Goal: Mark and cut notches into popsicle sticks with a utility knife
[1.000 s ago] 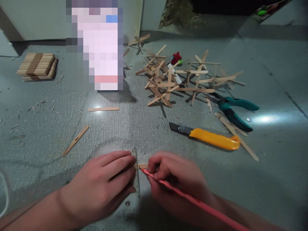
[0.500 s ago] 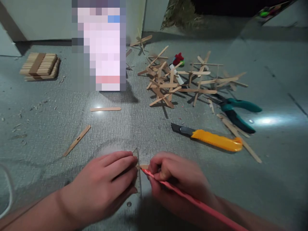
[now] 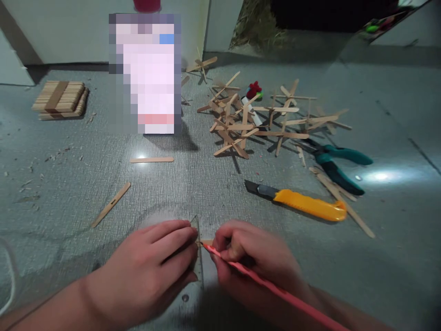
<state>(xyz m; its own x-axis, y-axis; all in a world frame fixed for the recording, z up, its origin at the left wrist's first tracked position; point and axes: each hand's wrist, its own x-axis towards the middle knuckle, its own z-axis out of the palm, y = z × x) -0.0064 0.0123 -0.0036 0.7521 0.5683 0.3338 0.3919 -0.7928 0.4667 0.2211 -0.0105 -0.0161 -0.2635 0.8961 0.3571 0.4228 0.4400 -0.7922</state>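
Observation:
My left hand (image 3: 151, 262) is closed, its fingers together, pressing down a clear set square (image 3: 199, 271) with a marked straight edge. Most of the set square is hidden beneath that hand. A wooden craft stick (image 3: 207, 242) runs under the edge, and only a short piece shows between my hands. In a closed grip, my right hand (image 3: 251, 257) holds a red pencil (image 3: 268, 282). The pencil's tip touches or nearly touches the stick, right beside the set square's edge.
A yellow utility knife (image 3: 310, 204) and green-handled pliers (image 3: 339, 168) lie to the right. Beyond are several crossed-stick pieces (image 3: 234, 126). One plain stick (image 3: 151, 160), a notched stick (image 3: 112, 204) and a stick bundle (image 3: 60, 99) lie left. A blurred-out object (image 3: 153, 82) stands behind.
The whole view has shifted slightly, with everything sitting a little lower in the picture. Both hands keep nearly the same pose, and the pencil tip stays by the set square's edge.

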